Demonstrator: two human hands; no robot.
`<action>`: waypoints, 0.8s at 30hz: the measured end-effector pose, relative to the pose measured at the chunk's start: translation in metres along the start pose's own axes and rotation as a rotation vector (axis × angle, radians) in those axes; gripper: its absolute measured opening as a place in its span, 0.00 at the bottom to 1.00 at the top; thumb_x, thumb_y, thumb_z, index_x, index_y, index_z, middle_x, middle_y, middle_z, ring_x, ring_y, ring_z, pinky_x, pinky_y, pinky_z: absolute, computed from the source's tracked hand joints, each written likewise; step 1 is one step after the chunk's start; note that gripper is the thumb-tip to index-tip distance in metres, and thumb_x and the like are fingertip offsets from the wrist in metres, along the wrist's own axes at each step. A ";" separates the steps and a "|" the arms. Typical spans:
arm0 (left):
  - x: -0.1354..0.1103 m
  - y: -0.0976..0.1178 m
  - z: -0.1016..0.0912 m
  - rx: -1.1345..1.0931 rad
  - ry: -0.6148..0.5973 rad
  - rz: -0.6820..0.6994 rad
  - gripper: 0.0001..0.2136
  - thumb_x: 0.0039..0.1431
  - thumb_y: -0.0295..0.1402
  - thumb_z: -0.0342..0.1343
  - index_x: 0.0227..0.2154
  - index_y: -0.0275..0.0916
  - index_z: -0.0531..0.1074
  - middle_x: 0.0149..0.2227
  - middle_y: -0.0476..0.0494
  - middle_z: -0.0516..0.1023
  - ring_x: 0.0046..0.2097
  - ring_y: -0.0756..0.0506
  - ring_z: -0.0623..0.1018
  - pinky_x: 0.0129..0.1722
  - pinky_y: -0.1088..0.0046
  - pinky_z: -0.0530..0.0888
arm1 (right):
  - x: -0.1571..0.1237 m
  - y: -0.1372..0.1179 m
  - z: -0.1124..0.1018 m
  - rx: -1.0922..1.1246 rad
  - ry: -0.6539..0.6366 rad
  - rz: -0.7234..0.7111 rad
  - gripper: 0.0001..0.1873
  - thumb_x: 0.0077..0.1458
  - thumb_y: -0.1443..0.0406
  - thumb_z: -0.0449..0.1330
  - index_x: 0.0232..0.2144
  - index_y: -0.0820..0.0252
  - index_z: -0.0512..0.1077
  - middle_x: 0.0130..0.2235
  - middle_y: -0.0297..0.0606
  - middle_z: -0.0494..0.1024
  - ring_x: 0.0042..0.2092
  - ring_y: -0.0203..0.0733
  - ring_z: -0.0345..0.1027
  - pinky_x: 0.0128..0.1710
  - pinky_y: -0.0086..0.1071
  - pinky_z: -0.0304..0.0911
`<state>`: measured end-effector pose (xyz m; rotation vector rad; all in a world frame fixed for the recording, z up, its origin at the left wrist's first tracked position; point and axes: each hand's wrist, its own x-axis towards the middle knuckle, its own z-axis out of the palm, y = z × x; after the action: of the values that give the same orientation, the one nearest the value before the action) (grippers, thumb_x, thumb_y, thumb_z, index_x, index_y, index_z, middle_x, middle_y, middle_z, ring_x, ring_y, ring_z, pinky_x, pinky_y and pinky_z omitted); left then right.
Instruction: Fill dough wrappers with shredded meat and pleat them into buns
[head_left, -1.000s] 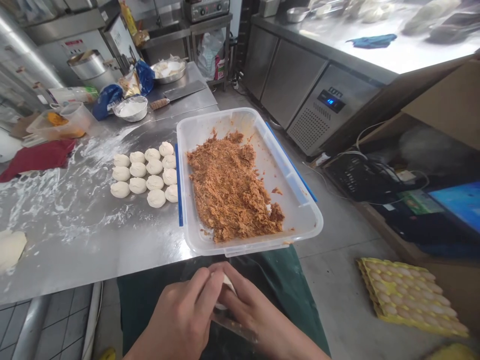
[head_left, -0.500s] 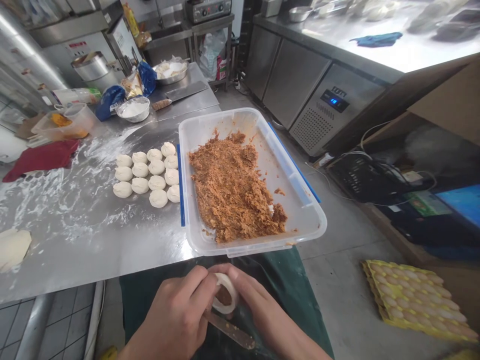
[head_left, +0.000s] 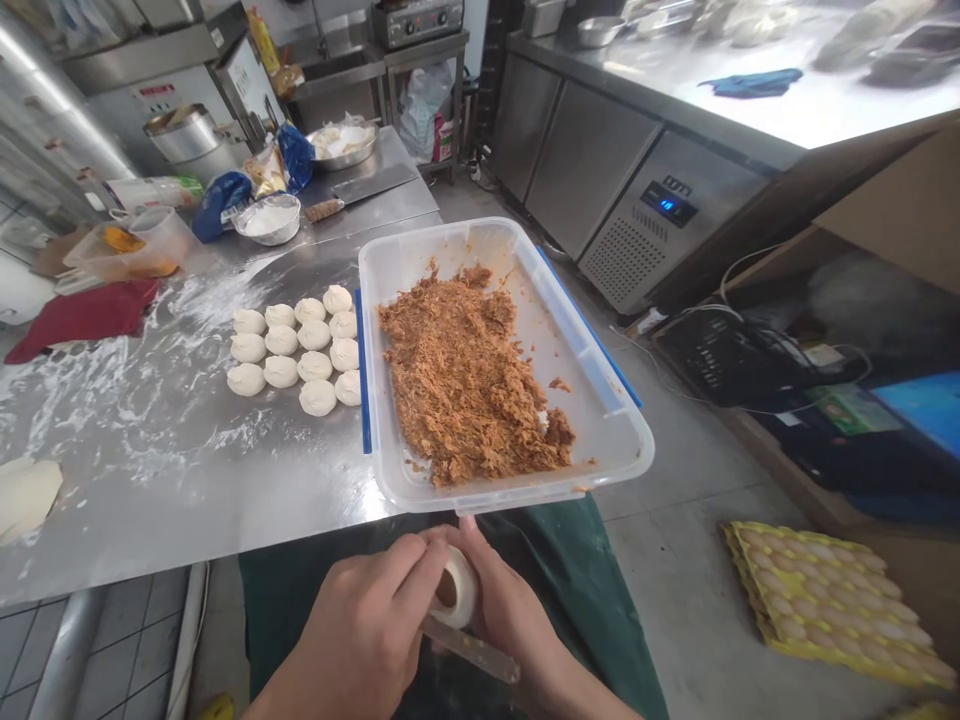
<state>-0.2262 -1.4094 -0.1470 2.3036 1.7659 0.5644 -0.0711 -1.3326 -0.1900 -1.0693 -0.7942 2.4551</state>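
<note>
A round dough wrapper (head_left: 463,603) with brown filling in its opening is between my two hands, above the dark green apron (head_left: 600,600). My left hand (head_left: 367,615) is closed, its thumb and fingers pinching the near-left rim. A flat filling spatula (head_left: 476,652) sticks out from under this hand toward the lower right; its handle end is hidden. My right hand (head_left: 510,610) is curled around the wrapper's right side, thumb up along the far rim. Just beyond both hands stands a clear plastic tub (head_left: 607,440) of reddish-brown filling (head_left: 465,380).
Several closed buns (head_left: 281,340) sit in rows left of the tub on the floured steel table (head_left: 187,490). A flat dough piece (head_left: 28,497) lies at the far left. Behind are a flour bowl (head_left: 268,220) and a cleaver (head_left: 375,182). Egg trays (head_left: 832,600) stand at lower right.
The wrapper's opening has become smaller and it has turned slightly in my hands. My right thumb has moved upward, and the spatula has shifted a little to the right.
</note>
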 end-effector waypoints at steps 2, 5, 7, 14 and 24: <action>0.000 0.000 -0.001 -0.033 0.034 -0.016 0.18 0.64 0.21 0.46 0.54 0.35 0.71 0.38 0.43 0.78 0.32 0.44 0.80 0.29 0.67 0.77 | 0.000 0.000 0.001 -0.001 -0.042 0.009 0.29 0.66 0.41 0.55 0.33 0.59 0.77 0.27 0.33 0.75 0.28 0.39 0.63 0.30 0.34 0.57; 0.001 0.000 -0.002 -0.044 0.039 -0.029 0.16 0.66 0.21 0.46 0.52 0.37 0.71 0.37 0.44 0.77 0.30 0.45 0.78 0.27 0.67 0.76 | 0.001 -0.001 0.002 -0.013 0.021 0.011 0.30 0.65 0.40 0.57 0.30 0.59 0.77 0.24 0.33 0.74 0.26 0.38 0.61 0.29 0.34 0.56; 0.001 -0.001 -0.002 -0.009 0.006 -0.013 0.21 0.66 0.20 0.45 0.60 0.35 0.68 0.43 0.41 0.80 0.35 0.45 0.82 0.30 0.68 0.78 | 0.002 -0.002 0.002 -0.021 0.070 0.005 0.30 0.65 0.40 0.57 0.29 0.59 0.77 0.25 0.33 0.74 0.28 0.38 0.62 0.30 0.34 0.58; 0.002 -0.003 -0.003 -0.034 0.053 -0.001 0.16 0.68 0.22 0.48 0.56 0.35 0.70 0.40 0.41 0.80 0.32 0.45 0.81 0.27 0.68 0.78 | 0.004 -0.002 0.002 0.026 -0.021 0.050 0.30 0.64 0.40 0.57 0.32 0.61 0.77 0.23 0.33 0.73 0.24 0.39 0.65 0.25 0.33 0.60; 0.002 -0.003 -0.004 -0.033 0.073 0.008 0.18 0.66 0.20 0.47 0.55 0.32 0.71 0.38 0.41 0.80 0.30 0.45 0.81 0.26 0.69 0.79 | 0.005 -0.002 0.004 0.033 -0.026 0.051 0.30 0.64 0.41 0.58 0.30 0.62 0.77 0.22 0.33 0.73 0.23 0.37 0.65 0.24 0.31 0.62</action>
<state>-0.2299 -1.4069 -0.1435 2.2964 1.7661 0.6816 -0.0772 -1.3298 -0.1892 -1.0601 -0.7407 2.5208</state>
